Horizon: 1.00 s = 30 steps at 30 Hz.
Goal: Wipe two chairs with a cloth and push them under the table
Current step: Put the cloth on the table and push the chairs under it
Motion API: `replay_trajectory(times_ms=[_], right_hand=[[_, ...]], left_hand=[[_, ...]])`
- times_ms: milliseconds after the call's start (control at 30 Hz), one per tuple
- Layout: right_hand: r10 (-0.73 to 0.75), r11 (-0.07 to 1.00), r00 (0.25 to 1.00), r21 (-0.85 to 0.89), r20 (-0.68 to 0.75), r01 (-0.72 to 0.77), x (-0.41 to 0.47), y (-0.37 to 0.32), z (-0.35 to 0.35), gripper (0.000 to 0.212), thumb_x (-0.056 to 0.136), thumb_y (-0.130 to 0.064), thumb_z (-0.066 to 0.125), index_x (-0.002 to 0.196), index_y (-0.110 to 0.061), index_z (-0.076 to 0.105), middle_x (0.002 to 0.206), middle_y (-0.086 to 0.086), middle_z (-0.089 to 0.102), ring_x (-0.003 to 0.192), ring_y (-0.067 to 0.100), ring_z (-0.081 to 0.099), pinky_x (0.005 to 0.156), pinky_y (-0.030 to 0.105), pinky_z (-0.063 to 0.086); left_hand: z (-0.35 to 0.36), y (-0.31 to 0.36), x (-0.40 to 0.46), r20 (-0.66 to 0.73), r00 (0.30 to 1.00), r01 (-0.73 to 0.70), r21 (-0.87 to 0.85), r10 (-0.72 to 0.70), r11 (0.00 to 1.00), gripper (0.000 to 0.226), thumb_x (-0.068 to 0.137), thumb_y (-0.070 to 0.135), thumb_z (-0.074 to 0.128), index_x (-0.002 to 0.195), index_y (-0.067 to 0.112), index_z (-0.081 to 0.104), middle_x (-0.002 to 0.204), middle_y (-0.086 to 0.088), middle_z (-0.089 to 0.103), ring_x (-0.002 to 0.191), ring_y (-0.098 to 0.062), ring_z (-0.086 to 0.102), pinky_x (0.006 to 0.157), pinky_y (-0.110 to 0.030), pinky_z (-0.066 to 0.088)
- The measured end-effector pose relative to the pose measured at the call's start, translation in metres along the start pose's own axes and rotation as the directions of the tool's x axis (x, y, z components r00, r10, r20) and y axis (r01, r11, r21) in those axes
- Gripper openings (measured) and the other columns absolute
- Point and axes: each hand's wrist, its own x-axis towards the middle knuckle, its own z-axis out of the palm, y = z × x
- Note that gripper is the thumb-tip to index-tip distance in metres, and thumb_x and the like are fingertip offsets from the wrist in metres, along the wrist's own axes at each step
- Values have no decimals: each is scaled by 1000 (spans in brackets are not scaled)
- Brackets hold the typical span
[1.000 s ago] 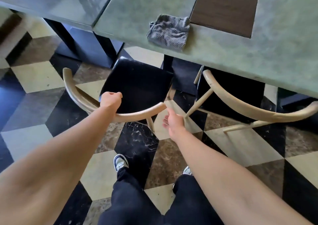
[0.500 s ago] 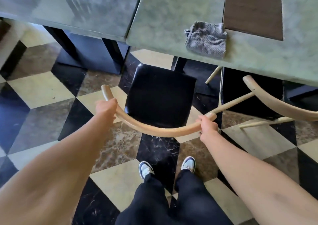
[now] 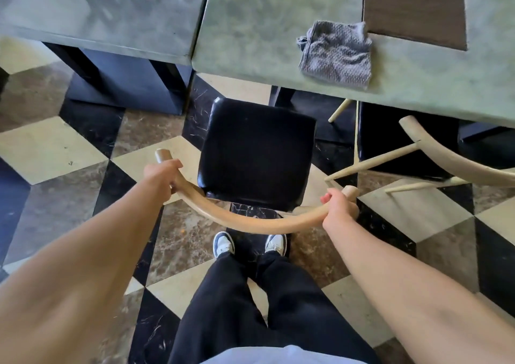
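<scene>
A chair with a black seat point(image 3: 256, 154) and a curved pale wooden back rail point(image 3: 245, 221) stands in front of me, its seat just short of the green table's edge point(image 3: 250, 71). My left hand point(image 3: 161, 177) grips the rail's left end. My right hand point(image 3: 338, 205) grips its right end. A second chair point(image 3: 434, 152) of the same kind sits to the right, its black seat partly beneath the tabletop. A grey cloth point(image 3: 338, 54) lies crumpled on the table near its front edge.
A second grey-green table point(image 3: 97, 21) adjoins on the left, with dark legs point(image 3: 122, 85) below. A brown mat point(image 3: 415, 7) lies on the table behind the cloth. The floor is checkered marble. My feet point(image 3: 248, 244) stand right behind the chair.
My right hand has taken hold of the rail's right end. The chair has turned square to the table, and I now stand directly behind it.
</scene>
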Motion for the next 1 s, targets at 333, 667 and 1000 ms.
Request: replay_trajectory(times_ms=[333, 667, 1000], right_hand=[[9, 1000, 986, 2, -165, -9, 4, 1, 9, 36, 77, -51, 75, 81, -16, 65, 69, -1, 72, 76, 19, 72, 85, 45, 59], [-8, 1000, 983, 3, -186, 9, 8, -25, 19, 26, 75, -40, 72, 83, -16, 66, 79, 3, 73, 83, 23, 71, 85, 47, 59], [-75, 987, 983, 127, -167, 96, 40, -101, 39, 43, 69, -37, 73, 104, -11, 66, 72, 0, 75, 77, 20, 72, 64, 33, 49]], left_hand=[[20, 20, 21, -10, 1000, 6, -225, -9, 974, 16, 84, 18, 68, 76, 18, 53, 68, -3, 60, 51, -20, 59, 54, -32, 50], [33, 36, 17, -195, 980, -7, -174, -28, 985, 15, 57, 27, 71, 65, 16, 66, 38, 1, 57, 27, -14, 49, 49, -28, 48], [90, 83, 15, -150, 987, 12, -312, -62, 950, 16, 55, 22, 63, 62, 21, 49, 34, 5, 45, 31, -14, 41, 48, -26, 40]])
